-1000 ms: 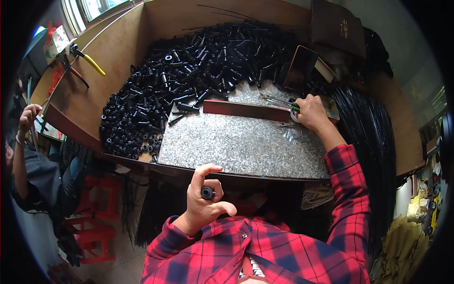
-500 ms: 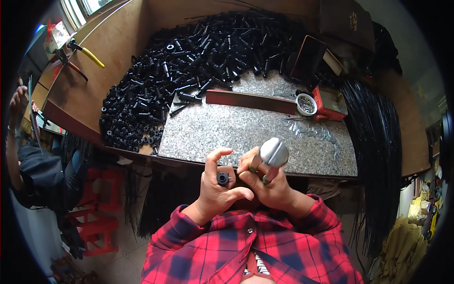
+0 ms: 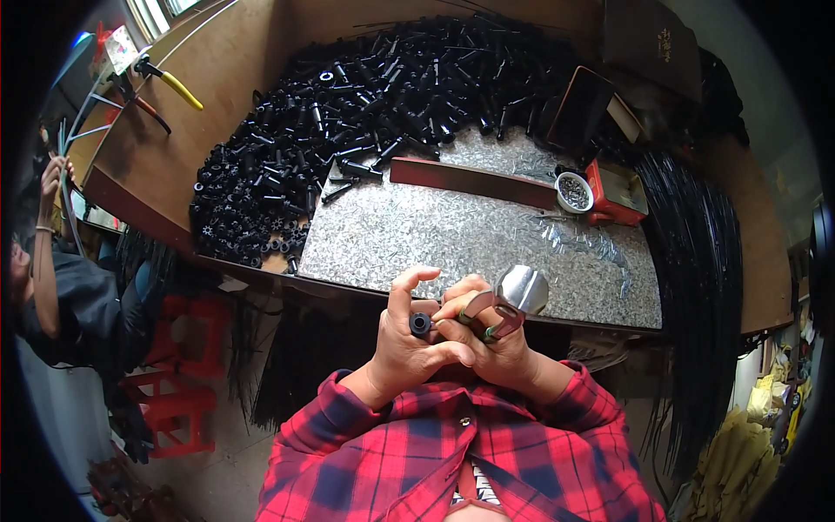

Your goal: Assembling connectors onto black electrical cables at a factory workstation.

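A short black plastic tube (image 3: 420,325) sits in my left hand (image 3: 398,344), its round open end turned up. My left index finger is bent above the tube and the thumb stretches below it toward the right hand. Pincers with a domed silver head (image 3: 524,289), split by a line, are gripped in my right hand (image 3: 503,355). Their curved arms and green-covered handles show between the fingers. My right fingertips come right up to the tube's side; whether they pinch something small there I cannot make out.
Black plastic parts (image 3: 348,113) pile up behind a speckled stone slab (image 3: 435,230). On the slab lie a flat dark bar (image 3: 474,184), a white cup of small metal pieces (image 3: 574,193) and a red box (image 3: 613,191). Long black strands (image 3: 696,252) hang at right. Another person (image 3: 74,291) works at left.
My right fingertips have closed in on the tube, and the pincers' head has tipped right and down. The whole view has shifted slightly. At far left the other person's hands have moved.
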Available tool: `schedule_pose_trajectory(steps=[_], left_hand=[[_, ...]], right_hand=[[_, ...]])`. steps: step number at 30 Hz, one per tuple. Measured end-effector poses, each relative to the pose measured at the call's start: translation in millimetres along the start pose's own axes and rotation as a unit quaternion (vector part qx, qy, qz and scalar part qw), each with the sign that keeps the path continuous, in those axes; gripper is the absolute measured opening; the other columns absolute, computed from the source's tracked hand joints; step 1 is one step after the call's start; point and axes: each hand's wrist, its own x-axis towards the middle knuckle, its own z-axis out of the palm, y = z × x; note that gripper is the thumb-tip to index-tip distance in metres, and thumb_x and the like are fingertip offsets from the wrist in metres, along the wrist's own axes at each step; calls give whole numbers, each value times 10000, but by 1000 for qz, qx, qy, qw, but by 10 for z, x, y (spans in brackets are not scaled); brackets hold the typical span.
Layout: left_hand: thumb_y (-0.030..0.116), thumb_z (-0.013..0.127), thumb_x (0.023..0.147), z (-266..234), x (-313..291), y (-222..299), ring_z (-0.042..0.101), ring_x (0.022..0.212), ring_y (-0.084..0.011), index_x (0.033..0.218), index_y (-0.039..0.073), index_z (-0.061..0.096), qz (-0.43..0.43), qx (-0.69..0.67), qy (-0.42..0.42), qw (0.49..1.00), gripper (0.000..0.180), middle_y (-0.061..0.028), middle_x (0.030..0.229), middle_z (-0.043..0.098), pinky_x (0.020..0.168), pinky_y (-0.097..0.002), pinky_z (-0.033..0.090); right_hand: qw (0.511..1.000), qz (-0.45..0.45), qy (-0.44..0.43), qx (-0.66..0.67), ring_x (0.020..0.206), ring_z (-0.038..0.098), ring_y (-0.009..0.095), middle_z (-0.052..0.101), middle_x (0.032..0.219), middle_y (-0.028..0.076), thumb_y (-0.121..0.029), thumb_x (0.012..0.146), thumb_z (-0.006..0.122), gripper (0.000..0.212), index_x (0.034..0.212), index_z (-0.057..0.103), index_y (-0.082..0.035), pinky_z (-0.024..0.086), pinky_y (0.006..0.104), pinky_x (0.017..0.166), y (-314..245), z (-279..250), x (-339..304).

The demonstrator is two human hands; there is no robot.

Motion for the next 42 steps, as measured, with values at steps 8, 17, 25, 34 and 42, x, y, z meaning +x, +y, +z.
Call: schedule_pose_trajectory(steps=[8,17,25,34,42], left_hand=[[287,896,575,22,11,-10,491,556,-34,1297,68,313,21,-22,9,1000,954,5,612,540,479,-181,372],[342,896,566,-20,36,97,495,561,-33,1290,68,315,24,20,9,999,968,4,612,550,486,-182,372],[376,881,572,-11,-21,-31,561,617,-50,1293,57,306,20,-46,16,999,976,-40,714,638,517,-182,417],[422,865,568,-49,-58,-60,590,678,-72,1299,52,297,11,-15,-2,1000,996,-52,769,645,579,-205,461],[426,880,539,-67,-79,-61,627,726,-111,1291,49,330,-6,0,-11,1000,1005,-57,817,635,596,-227,488]], right_hand=[[1000,10,7,5,776,566,212,560,917,113,-4,829,633,138,957,590,-31,468,316,663,-56,16,45],[999,16,-31,-12,787,583,285,551,913,144,-14,791,628,186,971,579,-14,480,349,677,-31,-19,23],[992,-37,-56,-104,806,588,286,591,857,114,-121,789,673,105,841,625,-43,485,366,701,-94,-30,100],[992,-40,-77,-90,776,567,294,559,855,144,-10,758,654,202,943,576,9,481,358,650,-117,-58,123],[993,-23,-81,-78,770,552,275,564,796,110,-27,813,628,136,934,576,6,470,348,646,-132,-55,136]])
